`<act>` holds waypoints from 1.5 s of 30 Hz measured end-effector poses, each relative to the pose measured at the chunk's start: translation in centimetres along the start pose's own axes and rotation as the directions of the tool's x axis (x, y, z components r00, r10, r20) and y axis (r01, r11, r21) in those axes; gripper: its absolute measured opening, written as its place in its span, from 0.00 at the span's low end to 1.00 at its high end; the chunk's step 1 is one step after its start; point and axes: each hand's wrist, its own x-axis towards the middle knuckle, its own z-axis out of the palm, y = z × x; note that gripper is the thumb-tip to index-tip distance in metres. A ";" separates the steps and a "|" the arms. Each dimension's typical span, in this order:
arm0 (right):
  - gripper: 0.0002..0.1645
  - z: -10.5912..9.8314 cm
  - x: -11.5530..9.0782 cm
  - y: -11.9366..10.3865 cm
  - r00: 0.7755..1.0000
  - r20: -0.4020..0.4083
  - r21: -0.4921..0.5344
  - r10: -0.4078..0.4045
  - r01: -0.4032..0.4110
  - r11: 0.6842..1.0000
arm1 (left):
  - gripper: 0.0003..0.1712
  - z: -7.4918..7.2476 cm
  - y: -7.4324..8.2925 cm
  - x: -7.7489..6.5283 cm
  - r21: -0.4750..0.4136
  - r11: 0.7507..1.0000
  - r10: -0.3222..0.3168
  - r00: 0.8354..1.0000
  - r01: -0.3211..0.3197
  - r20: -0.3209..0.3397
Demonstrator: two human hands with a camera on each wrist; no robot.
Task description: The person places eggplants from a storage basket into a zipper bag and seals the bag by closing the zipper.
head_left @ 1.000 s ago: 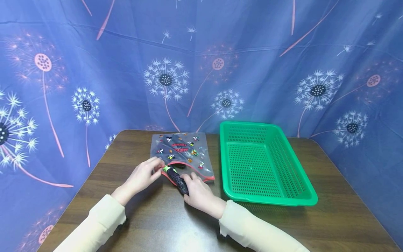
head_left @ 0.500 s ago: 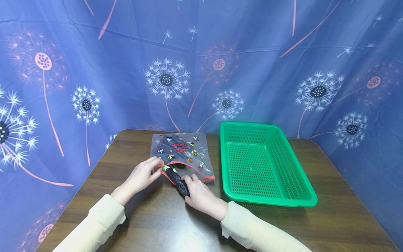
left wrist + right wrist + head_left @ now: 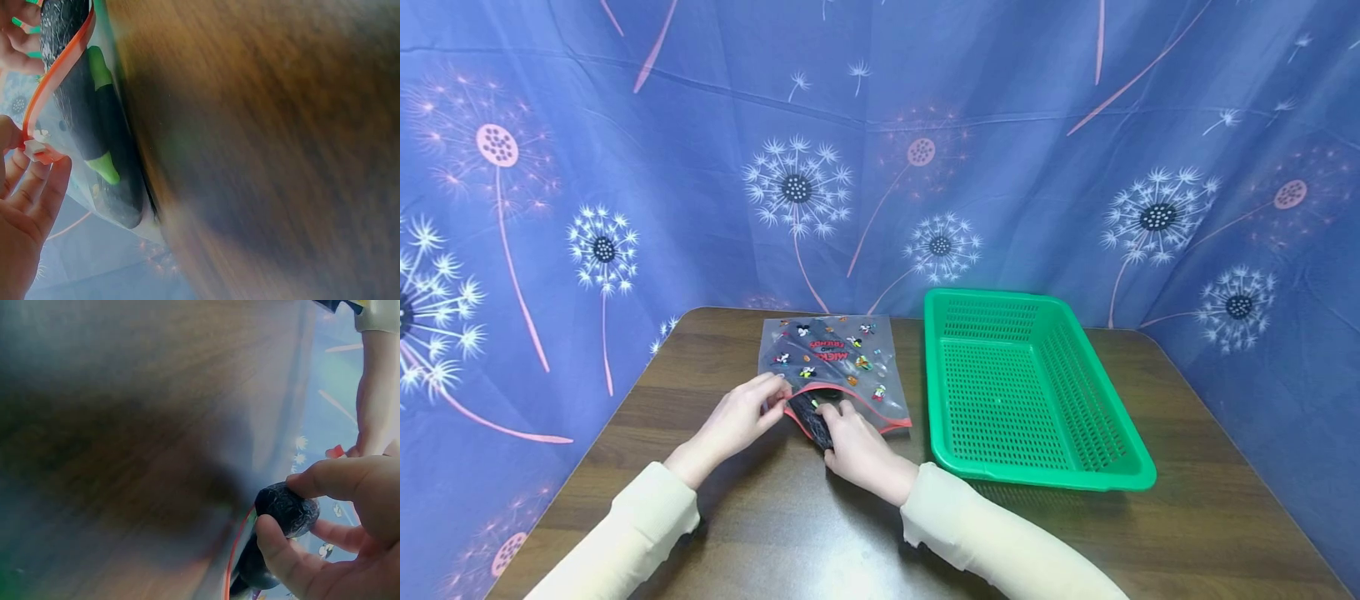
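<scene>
A clear zip bag (image 3: 827,354) with red seal strips and cartoon prints lies flat at the table's back, its mouth towards me. My left hand (image 3: 745,417) pinches the left end of the red strip between thumb and fingers. With my right hand (image 3: 861,446) I grip the blunt end of a dark, crinkly-skinned eggplant (image 3: 811,421); thumb and fingers show around that end in the right wrist view. Its green stem end is inside the bag, in the left wrist view. Alongside lies a second dark eggplant (image 3: 122,156), its green end towards the bag's mouth.
A green perforated plastic basket (image 3: 1052,477) stands to the right of the bag. The brown wooden table (image 3: 760,533) extends in front of both. Behind the table hangs a blue cloth (image 3: 865,167) printed with dandelions.
My right hand has moved forward and left, sliding the eggplant deeper into the bag; its green stem end has passed under the upper strip. My left hand stays at the strip.
</scene>
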 end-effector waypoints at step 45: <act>0.27 0.3 0.2 1.0 0.999 -0.036 0.109 0.030 -0.025 0.994 | 0.09 -0.1 0.2 0.1 0.000 1.000 0.001 1.000 -0.001 -0.004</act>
